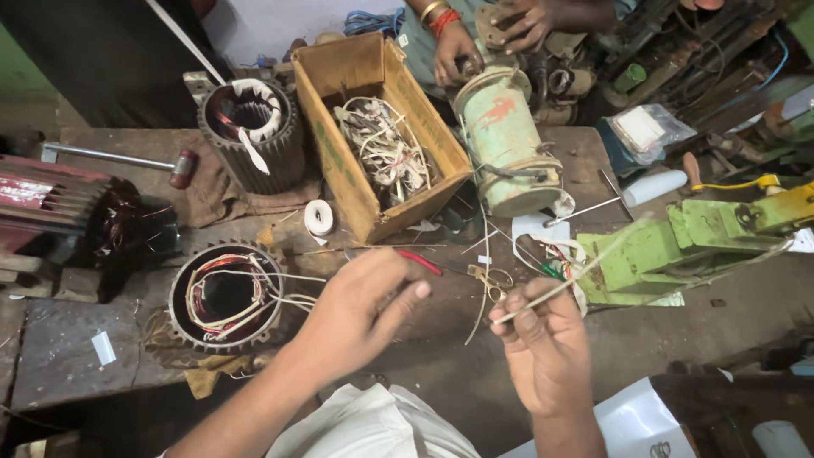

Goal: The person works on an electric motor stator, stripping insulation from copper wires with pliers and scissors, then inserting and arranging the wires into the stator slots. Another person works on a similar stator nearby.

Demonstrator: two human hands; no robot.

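The right hand [547, 352] pinches the near end of a thin pale sleeve [577, 276], a narrow tube or strip of insulation; which of the 2 I cannot tell. The thumb and first fingers are closed on it, and the other fingers are curled in. The sleeve is held in the air above the bench [68, 356], just in front of the green vise [678, 246].

The left hand [356, 318] is half closed. Red-handled pliers [420, 261] stick out beyond its fingers, but whether the hand really grips them or only lies over them is hidden, so I cannot tell.

I judge the sleeve to be very light and a little springy: it stays almost straight with support at only 1 end. It looks smooth, so it may slip, and a hard pinch could flatten or kink it. The best place to hold it seems the near end, where the fingers are now, with a 2nd hold farther along if it must be guided.

Its long axis runs from lower left to upper right, rising away from the person. The free end points toward the vise and is blurred there.

Near the left hand a stator [225, 297] with copper windings lies on the bench, its loose leads reaching toward the hand. Behind stand a cardboard box [339, 127] of scraps and a green motor [504, 144], which another person's hands [454, 51] touch.
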